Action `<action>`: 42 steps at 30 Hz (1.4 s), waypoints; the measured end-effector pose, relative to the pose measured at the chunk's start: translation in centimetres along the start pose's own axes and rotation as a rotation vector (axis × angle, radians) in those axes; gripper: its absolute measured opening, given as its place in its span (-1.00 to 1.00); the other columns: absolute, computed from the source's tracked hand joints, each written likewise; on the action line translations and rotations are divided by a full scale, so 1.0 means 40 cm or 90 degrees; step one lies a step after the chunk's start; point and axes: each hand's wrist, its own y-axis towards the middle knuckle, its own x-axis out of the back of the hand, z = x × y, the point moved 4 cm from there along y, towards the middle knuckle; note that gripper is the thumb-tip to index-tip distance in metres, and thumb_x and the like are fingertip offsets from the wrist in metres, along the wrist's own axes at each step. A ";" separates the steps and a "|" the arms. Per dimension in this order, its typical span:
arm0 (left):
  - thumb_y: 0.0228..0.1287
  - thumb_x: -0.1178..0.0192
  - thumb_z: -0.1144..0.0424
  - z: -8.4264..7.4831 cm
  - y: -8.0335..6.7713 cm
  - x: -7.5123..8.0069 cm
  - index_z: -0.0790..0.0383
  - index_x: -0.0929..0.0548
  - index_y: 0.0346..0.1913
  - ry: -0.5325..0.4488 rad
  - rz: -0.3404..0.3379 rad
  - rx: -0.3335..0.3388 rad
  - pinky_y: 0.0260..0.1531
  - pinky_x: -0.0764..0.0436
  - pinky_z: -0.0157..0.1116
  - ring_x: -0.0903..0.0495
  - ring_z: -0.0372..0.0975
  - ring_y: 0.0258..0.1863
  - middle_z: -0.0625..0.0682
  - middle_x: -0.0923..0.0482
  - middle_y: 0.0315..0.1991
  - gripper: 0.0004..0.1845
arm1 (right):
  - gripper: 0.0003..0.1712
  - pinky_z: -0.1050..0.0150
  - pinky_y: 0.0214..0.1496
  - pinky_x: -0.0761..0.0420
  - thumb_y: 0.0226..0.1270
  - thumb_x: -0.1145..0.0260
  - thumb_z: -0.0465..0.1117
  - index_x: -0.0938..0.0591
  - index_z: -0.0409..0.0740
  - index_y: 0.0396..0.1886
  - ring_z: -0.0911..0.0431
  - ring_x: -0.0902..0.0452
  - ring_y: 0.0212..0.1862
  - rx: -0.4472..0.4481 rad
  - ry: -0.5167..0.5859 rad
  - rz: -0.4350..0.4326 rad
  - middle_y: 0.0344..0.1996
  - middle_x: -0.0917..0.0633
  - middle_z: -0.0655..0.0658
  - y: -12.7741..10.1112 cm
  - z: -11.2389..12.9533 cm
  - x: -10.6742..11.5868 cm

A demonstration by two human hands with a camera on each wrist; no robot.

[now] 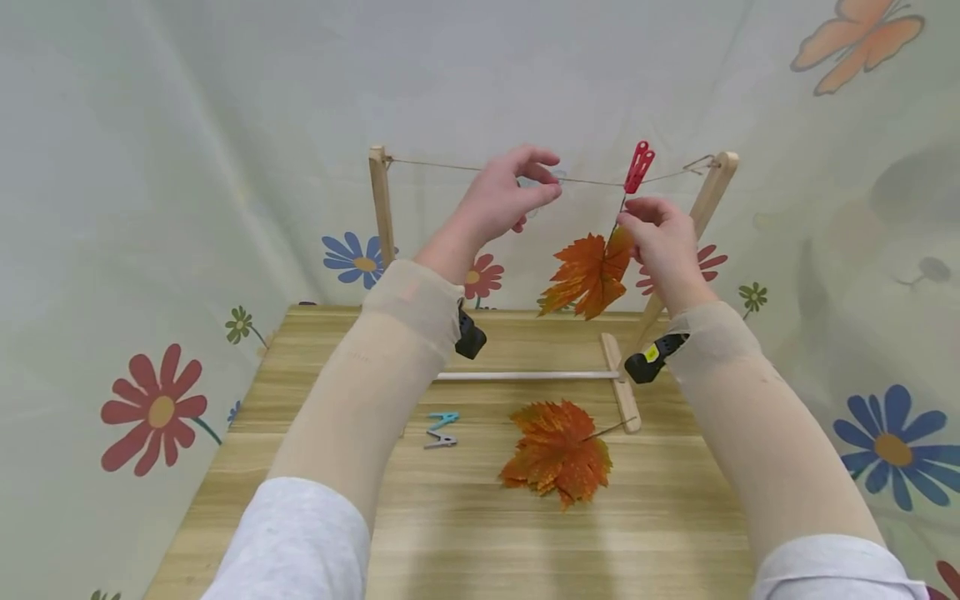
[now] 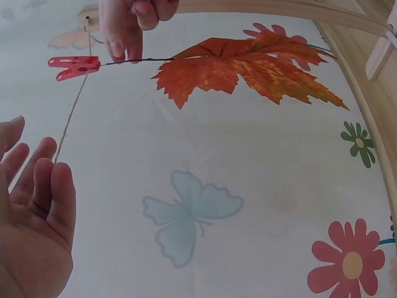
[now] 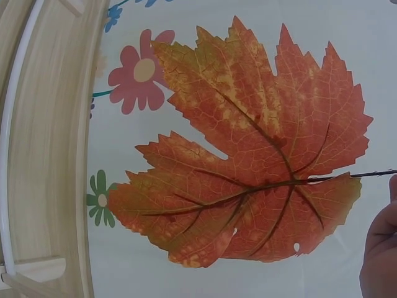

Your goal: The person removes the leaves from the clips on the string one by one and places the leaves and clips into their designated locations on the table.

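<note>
A red clothespin [image 1: 639, 167] [image 2: 74, 66] sits on the string [image 1: 450, 167] [image 2: 74, 105] of a small wooden rack [image 1: 381, 208]. An orange maple leaf [image 1: 592, 273] [image 2: 248, 62] [image 3: 248, 155] hangs below it by its thin stem. My right hand [image 1: 633, 218] [image 2: 127, 37] [image 3: 379, 248] pinches that stem just under the clothespin. My left hand [image 1: 551, 179] [image 2: 37, 211] hovers at the string left of the clothespin, its fingers relaxed and holding nothing.
A second orange leaf [image 1: 557, 452] lies on the wooden table [image 1: 450, 533] in front of the rack's foot [image 1: 621, 383]. A blue clothespin [image 1: 444, 417] and a grey clothespin [image 1: 441, 441] lie to its left. Flower-printed cloth hangs behind and beside the table.
</note>
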 end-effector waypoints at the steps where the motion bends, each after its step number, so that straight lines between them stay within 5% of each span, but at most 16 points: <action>1: 0.11 -0.14 0.12 -0.008 -0.005 0.001 -0.07 -0.40 0.05 -0.004 -0.002 0.002 -0.63 -0.43 -0.28 -0.21 -0.13 -0.76 -0.13 -0.46 -0.13 -0.60 | -0.43 0.21 -0.23 -0.47 -0.01 -0.23 0.14 -0.45 0.04 0.02 0.02 -0.36 -0.32 -0.001 0.001 0.001 -0.07 -0.45 -0.06 0.000 0.001 -0.002; 8: 0.15 -0.12 0.20 -0.063 -0.051 -0.009 0.06 -0.42 0.04 -0.002 -0.013 0.000 -0.61 -0.46 -0.30 -0.20 -0.17 -0.78 -0.09 -0.48 -0.14 -0.64 | -0.41 0.18 -0.17 -0.45 -0.03 -0.23 0.17 -0.44 0.06 0.02 0.02 -0.36 -0.29 -0.004 -0.002 0.002 -0.06 -0.45 -0.05 -0.002 0.005 -0.014; 19: 0.10 -0.15 0.06 -0.029 0.033 -0.051 -0.09 -0.39 0.05 -0.010 0.014 0.003 -0.62 -0.45 -0.28 -0.23 -0.12 -0.76 -0.13 -0.45 -0.10 -0.59 | -0.40 0.17 -0.12 -0.45 -0.02 -0.22 0.17 -0.44 0.05 0.03 0.02 -0.36 -0.19 -0.010 -0.008 0.011 -0.05 -0.45 -0.08 -0.003 0.006 -0.021; 31: 0.10 -0.14 0.05 -0.056 0.040 -0.059 -0.09 -0.38 0.07 -0.025 -0.014 0.024 -0.58 -0.48 -0.28 -0.24 -0.14 -0.75 -0.16 -0.43 -0.08 -0.58 | -0.47 0.18 -0.19 -0.47 0.03 -0.20 0.14 -0.46 0.02 -0.02 0.01 -0.36 -0.32 -0.002 -0.027 0.017 -0.10 -0.47 -0.07 -0.010 0.014 -0.040; 42: 0.12 -0.13 0.08 -0.117 0.069 -0.120 -0.09 -0.39 0.03 -0.065 0.014 0.043 -0.62 -0.46 -0.30 -0.22 -0.17 -0.79 -0.20 -0.42 -0.09 -0.63 | -0.53 0.24 -0.26 -0.47 0.05 -0.22 0.09 -0.45 -0.04 -0.09 0.02 -0.36 -0.42 -0.007 -0.018 0.011 -0.20 -0.47 -0.08 -0.021 0.011 -0.015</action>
